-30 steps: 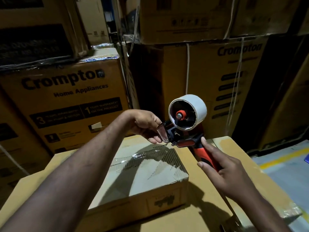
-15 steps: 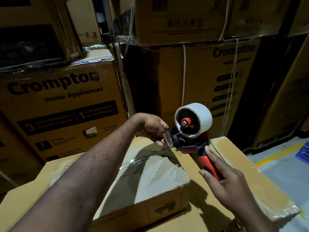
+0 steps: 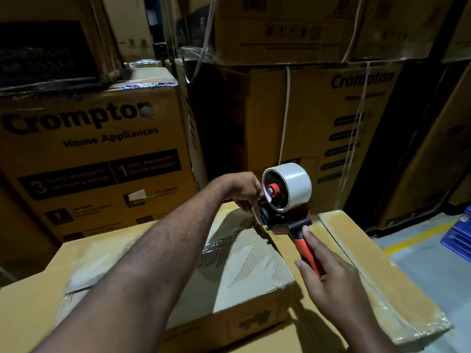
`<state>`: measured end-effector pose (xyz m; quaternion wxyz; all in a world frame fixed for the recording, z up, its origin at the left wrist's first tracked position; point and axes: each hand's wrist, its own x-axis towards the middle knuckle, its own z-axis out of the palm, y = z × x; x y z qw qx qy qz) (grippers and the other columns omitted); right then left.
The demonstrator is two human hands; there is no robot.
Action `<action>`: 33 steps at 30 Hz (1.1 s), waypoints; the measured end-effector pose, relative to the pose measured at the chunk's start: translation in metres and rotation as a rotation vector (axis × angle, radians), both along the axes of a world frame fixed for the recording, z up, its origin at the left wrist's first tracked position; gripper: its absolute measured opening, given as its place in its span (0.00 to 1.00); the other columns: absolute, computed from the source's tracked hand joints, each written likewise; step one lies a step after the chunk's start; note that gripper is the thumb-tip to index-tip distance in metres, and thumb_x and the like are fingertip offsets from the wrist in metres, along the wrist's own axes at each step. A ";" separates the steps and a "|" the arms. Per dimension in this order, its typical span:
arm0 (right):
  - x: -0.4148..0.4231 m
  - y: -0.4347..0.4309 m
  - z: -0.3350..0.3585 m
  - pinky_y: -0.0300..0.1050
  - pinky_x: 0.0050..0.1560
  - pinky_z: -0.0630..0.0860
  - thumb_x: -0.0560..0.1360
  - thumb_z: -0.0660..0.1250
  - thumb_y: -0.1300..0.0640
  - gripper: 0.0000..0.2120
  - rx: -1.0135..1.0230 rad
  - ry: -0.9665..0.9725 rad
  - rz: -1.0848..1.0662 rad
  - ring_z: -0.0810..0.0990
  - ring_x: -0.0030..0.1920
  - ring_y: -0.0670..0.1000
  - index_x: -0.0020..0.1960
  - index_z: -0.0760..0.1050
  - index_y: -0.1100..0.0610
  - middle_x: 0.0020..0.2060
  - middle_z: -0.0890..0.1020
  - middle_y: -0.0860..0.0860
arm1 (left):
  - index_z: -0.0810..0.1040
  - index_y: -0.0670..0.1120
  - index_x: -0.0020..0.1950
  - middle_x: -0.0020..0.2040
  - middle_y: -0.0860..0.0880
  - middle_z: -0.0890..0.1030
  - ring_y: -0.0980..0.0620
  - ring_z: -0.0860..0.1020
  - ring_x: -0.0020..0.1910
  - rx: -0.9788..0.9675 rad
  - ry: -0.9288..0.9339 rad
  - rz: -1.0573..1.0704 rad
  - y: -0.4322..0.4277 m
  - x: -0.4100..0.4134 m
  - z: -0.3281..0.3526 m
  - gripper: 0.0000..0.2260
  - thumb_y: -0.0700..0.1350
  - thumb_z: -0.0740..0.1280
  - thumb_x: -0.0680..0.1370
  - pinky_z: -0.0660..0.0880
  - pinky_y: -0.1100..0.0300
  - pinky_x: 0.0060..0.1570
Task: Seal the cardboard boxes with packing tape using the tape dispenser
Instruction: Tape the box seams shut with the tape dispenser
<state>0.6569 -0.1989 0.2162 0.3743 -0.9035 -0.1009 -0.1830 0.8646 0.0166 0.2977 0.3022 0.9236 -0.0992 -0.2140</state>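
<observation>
A tape dispenser [image 3: 285, 220] with a red handle carries a white tape roll [image 3: 297, 186] and is held upright above the far end of a small cardboard box [image 3: 229, 273]. The box top is torn, covered in clear tape, and the box lies on a larger flat carton [image 3: 356, 253]. My right hand [image 3: 328, 284] grips the red handle from below. My left hand [image 3: 244, 191] reaches across the box and pinches the tape end at the dispenser's front, beside the roll. The exact fingertip contact is hidden behind the dispenser.
Stacked Crompton cartons [image 3: 96, 154] wall off the left and the back, with white straps [image 3: 285, 113] hanging down one of them. Grey floor with a yellow line [image 3: 418, 238] shows at the right, beside a blue crate [image 3: 461, 235].
The dispenser has tilted a little more upright, its roll now closer to my left hand. My left hand stays at the dispenser's front; the view has shifted slightly.
</observation>
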 end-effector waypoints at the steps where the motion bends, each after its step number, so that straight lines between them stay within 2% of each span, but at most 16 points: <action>1: -0.001 0.002 -0.001 0.41 0.53 0.77 0.75 0.72 0.50 0.39 -0.005 0.020 -0.015 0.73 0.55 0.42 0.71 0.50 0.25 0.61 0.73 0.36 | 0.85 0.41 0.50 0.42 0.46 0.86 0.49 0.86 0.41 0.015 -0.040 0.012 0.002 0.001 -0.002 0.07 0.32 0.69 0.77 0.84 0.52 0.46; 3: -0.007 0.005 -0.004 0.43 0.55 0.77 0.76 0.72 0.49 0.38 -0.019 0.063 -0.043 0.74 0.55 0.43 0.71 0.50 0.26 0.62 0.75 0.39 | 0.84 0.42 0.48 0.42 0.46 0.85 0.51 0.85 0.41 0.031 -0.096 0.031 0.011 0.003 -0.006 0.05 0.34 0.72 0.76 0.84 0.56 0.43; 6: -0.014 0.011 -0.005 0.47 0.55 0.78 0.75 0.72 0.49 0.38 -0.033 0.090 -0.079 0.77 0.55 0.48 0.71 0.51 0.27 0.64 0.79 0.44 | 0.84 0.44 0.44 0.39 0.48 0.85 0.53 0.84 0.38 0.001 -0.054 0.051 0.020 0.009 -0.012 0.05 0.35 0.72 0.77 0.84 0.55 0.44; 12: -0.004 0.026 0.007 0.44 0.56 0.77 0.78 0.66 0.45 0.36 -0.123 0.194 -0.126 0.77 0.59 0.48 0.76 0.48 0.31 0.64 0.77 0.44 | 0.85 0.42 0.48 0.42 0.46 0.85 0.52 0.83 0.40 -0.020 -0.084 0.102 0.020 0.019 -0.020 0.03 0.37 0.71 0.78 0.84 0.54 0.46; 15: 0.001 0.033 0.013 0.44 0.57 0.77 0.78 0.66 0.46 0.35 -0.129 0.238 -0.152 0.77 0.60 0.49 0.77 0.50 0.34 0.64 0.78 0.45 | 0.84 0.45 0.49 0.44 0.48 0.84 0.53 0.81 0.39 0.042 -0.107 0.102 0.021 0.021 -0.018 0.03 0.39 0.71 0.79 0.82 0.57 0.40; 18: 0.002 0.038 0.018 0.44 0.57 0.76 0.78 0.66 0.46 0.35 -0.126 0.274 -0.159 0.77 0.59 0.49 0.78 0.51 0.35 0.64 0.78 0.46 | 0.82 0.49 0.46 0.43 0.51 0.82 0.55 0.78 0.40 0.136 -0.138 0.085 0.022 0.023 -0.022 0.03 0.42 0.71 0.79 0.75 0.60 0.35; 23: 0.003 0.040 0.032 0.44 0.59 0.76 0.79 0.65 0.44 0.34 -0.150 0.304 -0.158 0.77 0.60 0.49 0.78 0.50 0.35 0.65 0.78 0.45 | 0.81 0.50 0.47 0.42 0.53 0.81 0.57 0.78 0.40 0.163 -0.176 0.052 0.020 0.028 -0.031 0.03 0.42 0.72 0.78 0.75 0.62 0.36; 27: 0.004 0.041 0.044 0.43 0.59 0.75 0.79 0.64 0.43 0.34 -0.199 0.320 -0.174 0.78 0.60 0.49 0.78 0.49 0.35 0.64 0.78 0.45 | 0.81 0.48 0.48 0.47 0.50 0.83 0.52 0.81 0.48 0.136 -0.075 0.068 0.022 0.031 -0.033 0.02 0.42 0.70 0.80 0.81 0.55 0.45; 33: 0.002 0.042 0.057 0.44 0.57 0.77 0.78 0.65 0.43 0.34 -0.233 0.330 -0.205 0.79 0.56 0.49 0.78 0.50 0.34 0.62 0.80 0.45 | 0.81 0.42 0.55 0.50 0.46 0.82 0.48 0.82 0.50 0.130 0.002 0.057 0.014 0.029 -0.026 0.06 0.41 0.67 0.82 0.83 0.52 0.49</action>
